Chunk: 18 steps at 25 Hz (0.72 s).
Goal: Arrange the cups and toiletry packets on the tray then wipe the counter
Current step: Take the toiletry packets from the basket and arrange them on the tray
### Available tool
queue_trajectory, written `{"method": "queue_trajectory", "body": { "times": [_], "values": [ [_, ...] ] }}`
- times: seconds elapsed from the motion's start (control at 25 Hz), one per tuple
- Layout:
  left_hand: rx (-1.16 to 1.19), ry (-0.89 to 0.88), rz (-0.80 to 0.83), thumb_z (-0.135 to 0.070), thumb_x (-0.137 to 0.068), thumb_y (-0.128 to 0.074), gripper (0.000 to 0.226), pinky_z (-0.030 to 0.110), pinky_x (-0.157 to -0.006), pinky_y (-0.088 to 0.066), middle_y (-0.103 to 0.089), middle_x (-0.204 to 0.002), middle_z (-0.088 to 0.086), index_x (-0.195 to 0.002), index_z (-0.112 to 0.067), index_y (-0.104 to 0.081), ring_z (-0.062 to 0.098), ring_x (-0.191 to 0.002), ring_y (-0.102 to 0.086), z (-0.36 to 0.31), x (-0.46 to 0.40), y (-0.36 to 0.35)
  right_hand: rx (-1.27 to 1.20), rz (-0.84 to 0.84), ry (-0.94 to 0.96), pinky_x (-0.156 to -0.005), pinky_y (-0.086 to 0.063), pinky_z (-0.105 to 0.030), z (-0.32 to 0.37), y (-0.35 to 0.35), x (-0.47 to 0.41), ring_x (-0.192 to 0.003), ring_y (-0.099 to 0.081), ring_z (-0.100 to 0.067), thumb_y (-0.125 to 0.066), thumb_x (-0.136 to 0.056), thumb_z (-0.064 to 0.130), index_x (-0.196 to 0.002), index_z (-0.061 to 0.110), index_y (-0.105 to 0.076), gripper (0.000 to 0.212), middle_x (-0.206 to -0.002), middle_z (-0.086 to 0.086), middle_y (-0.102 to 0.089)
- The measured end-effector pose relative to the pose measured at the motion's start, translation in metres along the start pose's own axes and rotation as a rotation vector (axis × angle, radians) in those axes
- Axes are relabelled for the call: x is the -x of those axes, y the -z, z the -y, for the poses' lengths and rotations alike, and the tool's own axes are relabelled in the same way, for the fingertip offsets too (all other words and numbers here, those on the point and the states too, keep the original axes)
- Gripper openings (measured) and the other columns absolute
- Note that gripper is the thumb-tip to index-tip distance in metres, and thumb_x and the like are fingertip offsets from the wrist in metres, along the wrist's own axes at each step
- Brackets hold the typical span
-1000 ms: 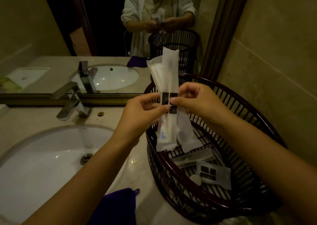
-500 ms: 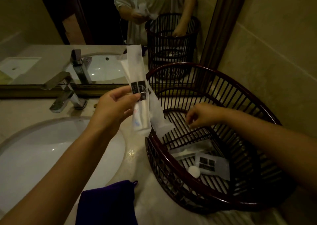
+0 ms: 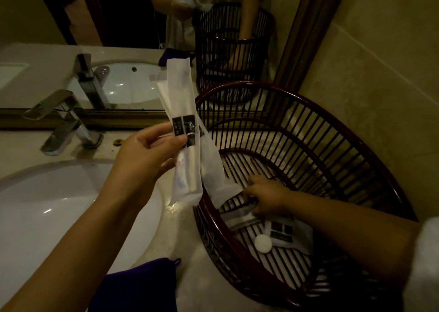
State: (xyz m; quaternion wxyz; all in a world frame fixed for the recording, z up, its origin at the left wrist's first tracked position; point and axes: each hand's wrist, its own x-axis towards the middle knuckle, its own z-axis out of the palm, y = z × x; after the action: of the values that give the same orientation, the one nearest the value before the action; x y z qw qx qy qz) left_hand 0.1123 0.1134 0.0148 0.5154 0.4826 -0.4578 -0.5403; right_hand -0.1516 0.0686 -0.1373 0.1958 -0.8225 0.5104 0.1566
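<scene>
Two long packets [image 3: 187,131] stay pinched in the left hand [image 3: 147,154]; the right hand [image 3: 266,196] has dropped into the basket [image 3: 332,131], closing on another packet [image 3: 240,216] to gather.

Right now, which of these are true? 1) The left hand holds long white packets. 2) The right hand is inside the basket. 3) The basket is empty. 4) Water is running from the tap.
1) True: the left hand holds long white packets.
2) True: the right hand reaches into the basket.
3) False: a flat packet and a small white disc lie inside.
4) False: the tap shows no water.
</scene>
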Motion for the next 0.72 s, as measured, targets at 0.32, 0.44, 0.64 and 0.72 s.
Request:
{"method": "queue_trajectory", "body": {
  "times": [0.32, 0.44, 0.64, 0.72],
  "values": [
    [0.013, 0.009, 0.014, -0.026, -0.062, -0.064, 0.032, 0.015, -0.059, -0.053, -0.074, -0.081, -0.011, -0.093, -0.025, -0.067, 0.005, -0.079, -0.070, 0.002, 0.000, 0.003, 0.109, -0.066, 0.174, -0.080, -0.042, -0.033, 0.004, -0.006, 0.003, -0.097, -0.046, -0.020, -0.066, -0.076, 0.029, -0.107, 0.019, -0.050, 0.036, -0.108, -0.005, -0.053],
    [0.016, 0.010, 0.026, -0.026, -0.063, -0.064, 0.034, 0.015, -0.061, -0.053, -0.074, -0.082, -0.009, -0.097, -0.022, -0.067, 0.007, -0.080, -0.070, 0.002, 0.001, 0.004, 0.128, -0.026, 0.128, -0.079, -0.042, -0.032, 0.004, -0.003, 0.003, -0.094, -0.048, -0.019, -0.064, -0.077, 0.025, -0.099, 0.021, -0.054, 0.024, -0.103, -0.003, -0.054],
    [0.011, 0.007, 0.008, -0.027, -0.062, -0.065, 0.030, 0.015, -0.060, -0.053, -0.074, -0.080, -0.010, -0.092, -0.024, -0.067, 0.006, -0.078, -0.070, 0.003, -0.001, 0.003, -0.214, 0.106, 0.024, -0.064, -0.040, -0.021, 0.008, 0.027, 0.006, -0.073, -0.053, -0.011, -0.058, -0.084, 0.013, -0.073, 0.024, -0.055, 0.016, -0.076, 0.005, -0.054],
    [0.002, 0.008, 0.004, -0.028, -0.062, -0.064, 0.028, 0.015, -0.059, -0.053, -0.074, -0.079, -0.012, -0.090, -0.026, -0.067, 0.005, -0.077, -0.070, 0.003, -0.002, 0.001, -0.380, 0.180, -0.046, -0.065, -0.043, -0.018, -0.004, 0.060, 0.012, -0.070, -0.052, -0.007, -0.061, -0.082, 0.009, -0.074, 0.022, -0.058, 0.016, -0.073, 0.006, -0.055]
  ]
}}
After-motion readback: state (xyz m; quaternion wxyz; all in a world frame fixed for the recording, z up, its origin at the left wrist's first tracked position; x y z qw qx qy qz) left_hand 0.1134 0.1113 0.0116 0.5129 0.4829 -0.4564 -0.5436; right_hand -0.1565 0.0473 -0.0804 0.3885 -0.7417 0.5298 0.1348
